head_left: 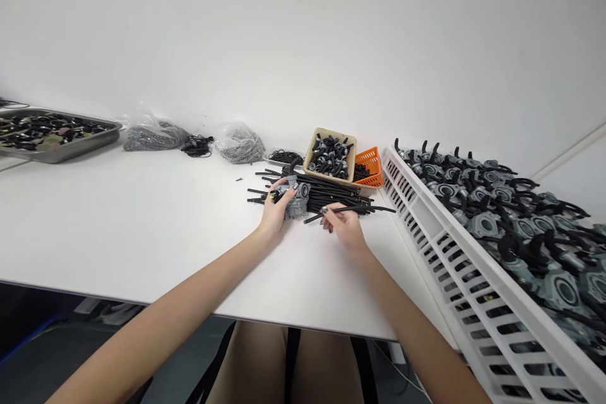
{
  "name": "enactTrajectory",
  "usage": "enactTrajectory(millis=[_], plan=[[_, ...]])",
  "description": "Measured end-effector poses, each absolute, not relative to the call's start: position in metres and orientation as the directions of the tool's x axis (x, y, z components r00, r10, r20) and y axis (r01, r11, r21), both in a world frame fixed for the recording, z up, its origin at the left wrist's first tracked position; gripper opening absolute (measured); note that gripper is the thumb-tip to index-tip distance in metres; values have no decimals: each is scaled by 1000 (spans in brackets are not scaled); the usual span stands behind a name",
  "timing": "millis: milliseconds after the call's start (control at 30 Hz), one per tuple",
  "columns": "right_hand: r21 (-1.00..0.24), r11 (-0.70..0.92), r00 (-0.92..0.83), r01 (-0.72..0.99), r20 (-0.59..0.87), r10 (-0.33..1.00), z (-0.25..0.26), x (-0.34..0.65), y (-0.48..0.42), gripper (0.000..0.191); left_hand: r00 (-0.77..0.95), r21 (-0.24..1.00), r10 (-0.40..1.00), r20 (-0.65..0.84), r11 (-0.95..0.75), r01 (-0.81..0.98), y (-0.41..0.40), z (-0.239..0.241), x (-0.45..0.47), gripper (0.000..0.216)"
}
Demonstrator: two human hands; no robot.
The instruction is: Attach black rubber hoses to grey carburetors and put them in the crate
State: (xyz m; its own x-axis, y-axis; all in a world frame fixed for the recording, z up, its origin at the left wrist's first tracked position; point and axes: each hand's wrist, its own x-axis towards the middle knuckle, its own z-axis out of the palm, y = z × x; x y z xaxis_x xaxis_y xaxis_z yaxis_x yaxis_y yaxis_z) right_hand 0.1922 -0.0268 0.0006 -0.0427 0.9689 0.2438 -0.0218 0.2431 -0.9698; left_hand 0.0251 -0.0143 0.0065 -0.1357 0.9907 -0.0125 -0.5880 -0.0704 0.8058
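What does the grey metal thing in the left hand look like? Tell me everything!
The grey metal part looks cast and dull silver, with a chunky body and a flange around a round opening. A bent black tube sticks up from its top, and a small yellowish bit shows at its left. The left hand grips it beside the black hoses. I can't tell whether it touches the table.

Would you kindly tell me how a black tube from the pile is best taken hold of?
I would pinch one by its left end, coming from the left and slightly above. There the slim black tubes spread apart over the white table, likely leaving room to pinch; their middles lie bunched, partly hidden by the left hand and grey metal part.
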Motion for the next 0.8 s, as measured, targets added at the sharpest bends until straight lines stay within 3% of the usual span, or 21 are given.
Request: enactTrajectory(millis=[133,400,633,800], plan=[[-976,218,-138,-24,220,966,-3,182,-30,32,-113,805,994,-6,-62,-590,-17,9,27,61],[-956,252,80,-153,242,967,2,197,-26,34,-123,811,992,-14,-61,-582,-14,8,25,59],[-982,148,-104,-117,160,982,-2,188,-32,36,-94,814,995,37,-85,-574,-18,6,28,60],[-965,32,-181,-262,82,980,-6,185,-32,38,-99,813,995,21,-75,-577,-16,4,28,58]])
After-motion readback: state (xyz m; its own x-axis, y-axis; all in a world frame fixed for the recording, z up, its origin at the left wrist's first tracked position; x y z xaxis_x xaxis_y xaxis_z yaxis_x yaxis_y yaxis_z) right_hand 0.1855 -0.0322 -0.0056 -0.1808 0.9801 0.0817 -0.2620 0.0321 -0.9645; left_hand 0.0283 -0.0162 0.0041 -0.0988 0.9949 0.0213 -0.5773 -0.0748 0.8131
